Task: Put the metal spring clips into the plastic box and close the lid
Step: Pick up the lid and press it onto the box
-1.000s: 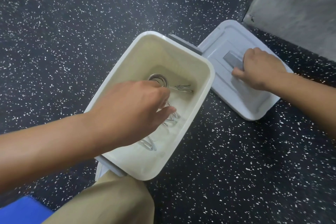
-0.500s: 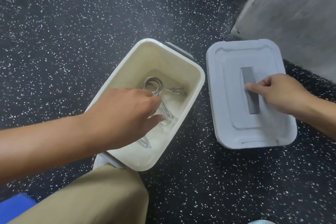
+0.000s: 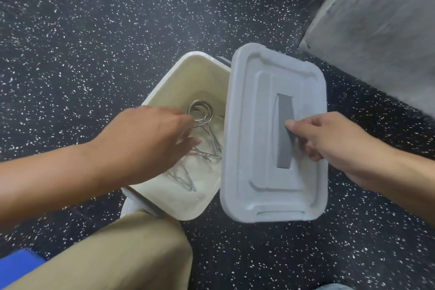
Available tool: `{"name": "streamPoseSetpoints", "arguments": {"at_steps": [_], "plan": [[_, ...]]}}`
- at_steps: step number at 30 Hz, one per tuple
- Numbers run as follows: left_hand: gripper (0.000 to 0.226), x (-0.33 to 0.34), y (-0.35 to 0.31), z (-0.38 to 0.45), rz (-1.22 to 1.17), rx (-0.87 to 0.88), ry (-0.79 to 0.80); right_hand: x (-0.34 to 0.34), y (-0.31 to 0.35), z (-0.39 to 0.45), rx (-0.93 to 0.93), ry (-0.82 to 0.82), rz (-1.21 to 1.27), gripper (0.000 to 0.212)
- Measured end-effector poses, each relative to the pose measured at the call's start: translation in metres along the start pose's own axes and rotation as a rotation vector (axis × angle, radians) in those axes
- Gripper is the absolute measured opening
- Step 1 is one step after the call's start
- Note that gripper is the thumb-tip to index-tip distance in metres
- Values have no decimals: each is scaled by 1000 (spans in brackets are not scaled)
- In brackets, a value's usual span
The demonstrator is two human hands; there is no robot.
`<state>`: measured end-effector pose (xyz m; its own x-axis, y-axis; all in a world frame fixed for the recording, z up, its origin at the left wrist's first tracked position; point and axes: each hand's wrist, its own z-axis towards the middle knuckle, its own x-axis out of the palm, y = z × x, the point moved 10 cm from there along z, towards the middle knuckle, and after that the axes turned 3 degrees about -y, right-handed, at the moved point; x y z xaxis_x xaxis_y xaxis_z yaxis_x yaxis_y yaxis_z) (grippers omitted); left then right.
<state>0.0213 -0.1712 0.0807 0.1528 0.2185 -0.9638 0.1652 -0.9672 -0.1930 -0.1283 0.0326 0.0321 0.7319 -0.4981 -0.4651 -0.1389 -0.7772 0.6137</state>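
The right hand (image 3: 334, 141) is pinching the lid (image 3: 254, 148) by its grey handle (image 3: 285, 132), overlapping the box (image 3: 188, 70) rim. The left hand (image 3: 146, 143) is hovering loose-fingered over the clips (image 3: 200, 113) lying inside, beneath its fingertips. Closing is beginning; next, that hand needs clearing.

- Plastic box (image 3: 188, 73): white, rectangular with rounded corners, open at the top, standing upright on the dark speckled floor (image 3: 94, 30). Its long axis runs diagonally. The right rim is hidden under the lid.
- Metal spring clips (image 3: 207, 139): silver wire, several lying loose on the box bottom. One shows a coiled ring end toward the far side, with its long legs pointing nearward. The others lie crossed and overlapping; the exact count is unclear.
- Lid (image 3: 254, 148): pale grey-white, rectangular, top face up, with a grey handle strip (image 3: 284, 132) along its middle. Not seated: its left edge overlaps the box's right side.
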Motion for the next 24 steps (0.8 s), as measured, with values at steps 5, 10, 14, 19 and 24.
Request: {"name": "streamPoseSetpoints", "arguments": {"at_steps": [5, 10, 14, 19, 24], "plan": [[31, -3, 36, -16, -224, -174, -52, 42, 3, -20, 41, 49, -8, 28], [56, -10, 28, -20, -326, -89, -48, 68, 9, -24, 131, 62, 108, 14], [68, -2, 47, -19, -327, -169, -22, 88, 17, -27, 227, 103, 293, 18], [81, 8, 61, -22, -267, -220, 37, 113, 33, -28, 307, 163, 477, 6], [79, 29, 80, -30, -209, -274, 104, 132, 44, -29, 330, 200, 532, 6]]}}
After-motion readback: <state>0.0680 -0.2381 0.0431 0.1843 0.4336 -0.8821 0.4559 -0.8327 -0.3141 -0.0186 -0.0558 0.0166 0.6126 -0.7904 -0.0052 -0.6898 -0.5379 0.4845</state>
